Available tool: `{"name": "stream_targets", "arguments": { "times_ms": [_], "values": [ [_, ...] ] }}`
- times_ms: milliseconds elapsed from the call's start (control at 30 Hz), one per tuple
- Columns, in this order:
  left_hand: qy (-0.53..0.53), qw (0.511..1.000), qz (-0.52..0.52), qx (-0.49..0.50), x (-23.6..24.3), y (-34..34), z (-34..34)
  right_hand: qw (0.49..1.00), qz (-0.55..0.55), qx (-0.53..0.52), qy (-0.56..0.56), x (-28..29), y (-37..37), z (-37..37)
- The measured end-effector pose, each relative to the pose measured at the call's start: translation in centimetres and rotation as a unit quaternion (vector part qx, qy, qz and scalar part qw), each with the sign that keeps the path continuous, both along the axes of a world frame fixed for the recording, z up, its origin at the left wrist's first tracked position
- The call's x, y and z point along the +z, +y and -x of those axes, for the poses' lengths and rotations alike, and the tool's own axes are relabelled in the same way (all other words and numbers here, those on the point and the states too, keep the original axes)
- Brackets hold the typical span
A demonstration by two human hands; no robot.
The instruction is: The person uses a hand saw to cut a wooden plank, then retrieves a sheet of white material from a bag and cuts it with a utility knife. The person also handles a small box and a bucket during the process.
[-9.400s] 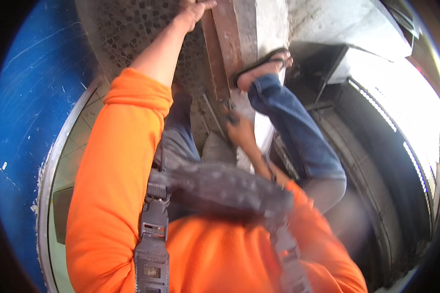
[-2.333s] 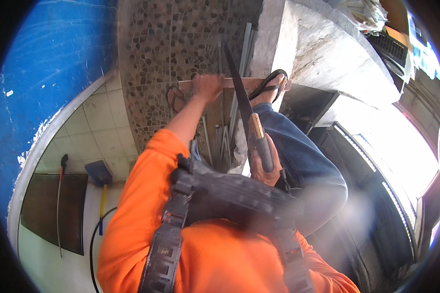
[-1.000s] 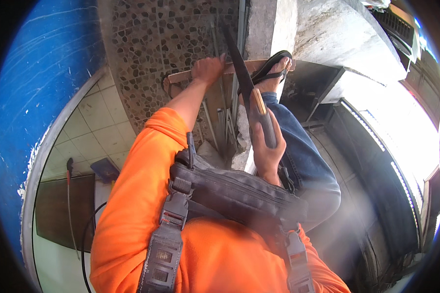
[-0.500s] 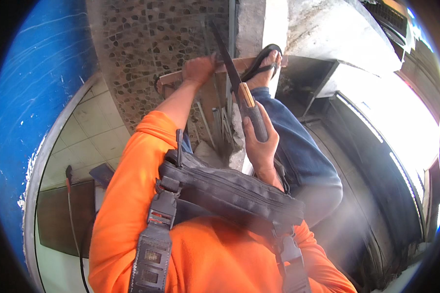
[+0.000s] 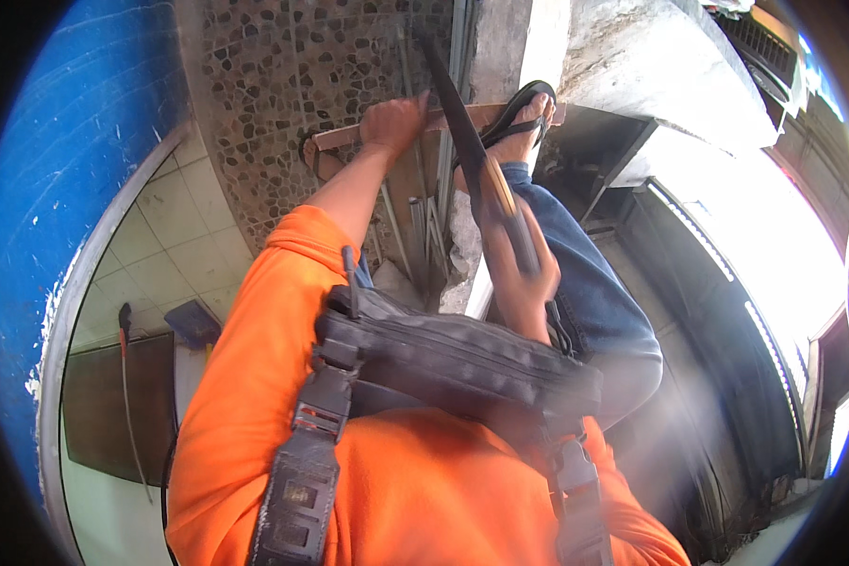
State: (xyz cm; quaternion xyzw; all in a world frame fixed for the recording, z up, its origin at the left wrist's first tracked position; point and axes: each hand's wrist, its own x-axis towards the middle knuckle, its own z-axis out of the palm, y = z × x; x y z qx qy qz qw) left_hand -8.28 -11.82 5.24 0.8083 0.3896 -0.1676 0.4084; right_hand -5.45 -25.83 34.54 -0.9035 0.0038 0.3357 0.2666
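My left hand (image 5: 393, 123) is closed on a narrow brown board (image 5: 337, 137) lying crosswise near the top middle. My right foot, in a black flip-flop (image 5: 507, 129), rests on the board's right part; my left foot is under its left end. My right hand (image 5: 519, 274) grips a hand saw by its dark handle with a pale strip (image 5: 502, 189). The long dark blade (image 5: 457, 113) slants up across the board just right of my left hand.
A pale concrete ledge (image 5: 632, 75) stands at upper right, beside long thin bars (image 5: 417, 236). Below are pebbled floor (image 5: 255, 113) and white tiles (image 5: 170, 217). At left are a blue wall (image 5: 66, 141), a brown panel (image 5: 113, 396), a dustpan (image 5: 191, 325) and a thin rod.
My right hand and the saw handle have shifted right and slightly down since half a second ago, with some blur. Earliest, the board pointed lengthwise away from me; now it lies crosswise.
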Motion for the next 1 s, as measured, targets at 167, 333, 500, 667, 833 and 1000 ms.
{"name": "stream_targets", "arguments": {
  "times_ms": [167,333,500,667,833,1000],
  "values": [
    [-0.008,1.000,-0.002,0.015,-0.1,-0.4,0.2,0.998,-0.041,0.025,-0.051,2.9,-6.1,2.1],
    [0.015,1.000,0.026,0.001,0.5,0.0,-1.0,0.992,-0.050,0.097,-0.070,-6.0,4.4,-3.0],
    [-0.032,0.999,-0.021,0.022,-0.2,0.3,1.3,0.995,-0.065,0.056,-0.042,2.0,-4.2,0.8],
    [-0.035,0.999,-0.019,0.036,-0.8,-0.8,0.2,0.986,0.021,0.131,-0.098,-0.2,-1.2,0.2],
    [-0.042,0.999,-0.025,-0.005,-1.0,-1.1,0.6,0.995,-0.053,0.056,-0.058,-3.5,1.5,-1.7],
    [-0.100,0.993,-0.034,0.059,-1.4,-1.4,0.3,0.992,-0.053,0.095,-0.063,4.0,-3.6,0.9]
  ]
}}
